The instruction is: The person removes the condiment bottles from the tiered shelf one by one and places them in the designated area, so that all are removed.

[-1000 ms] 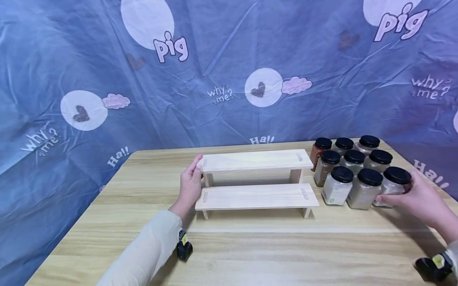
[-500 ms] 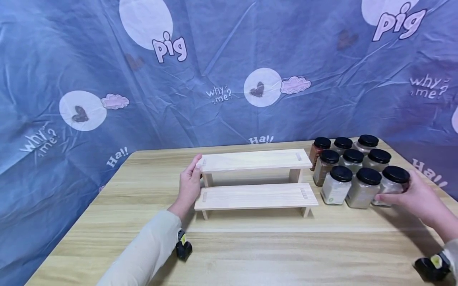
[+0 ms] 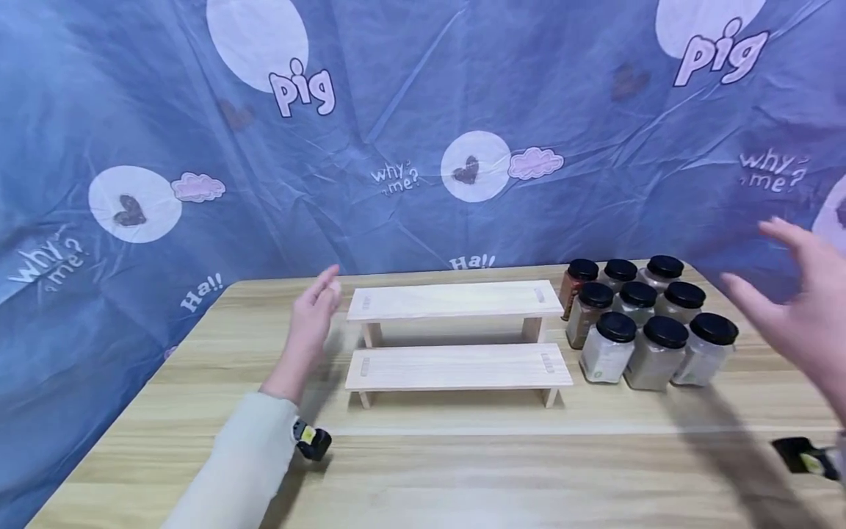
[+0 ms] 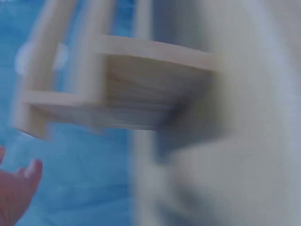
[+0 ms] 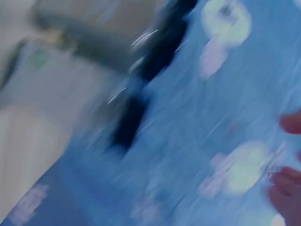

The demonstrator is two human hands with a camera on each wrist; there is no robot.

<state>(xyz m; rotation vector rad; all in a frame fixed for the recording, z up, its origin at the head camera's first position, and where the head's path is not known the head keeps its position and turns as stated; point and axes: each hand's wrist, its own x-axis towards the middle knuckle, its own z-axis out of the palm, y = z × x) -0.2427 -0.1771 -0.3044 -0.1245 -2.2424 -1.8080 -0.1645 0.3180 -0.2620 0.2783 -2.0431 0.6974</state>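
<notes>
A pale wooden two-step rack point(image 3: 456, 367) stands mid-table in the head view. My left hand point(image 3: 312, 316) is raised just left of its upper step, apart from it, fingers loosely extended. In the left wrist view, the rack's blurred end and the fingertips point(image 4: 33, 172) show with a gap between them. To the rack's right, several square clear jars with black lids stand grouped in rows. My right hand point(image 3: 803, 316) hovers right of the front-right jar point(image 3: 703, 360), thumb and fingers spread, holding nothing. The right wrist view is blurred, with jars at upper left.
The wood-grain table point(image 3: 502, 470) runs back to a blue printed cloth point(image 3: 370, 95) hanging behind it. A red-filled jar point(image 3: 573, 286) stands at the group's back left, close to the rack's upper step.
My left hand has let go of the rack's left end and moved left. My right hand has released the front-right jar and risen up and to the right. The view has shifted slightly.
</notes>
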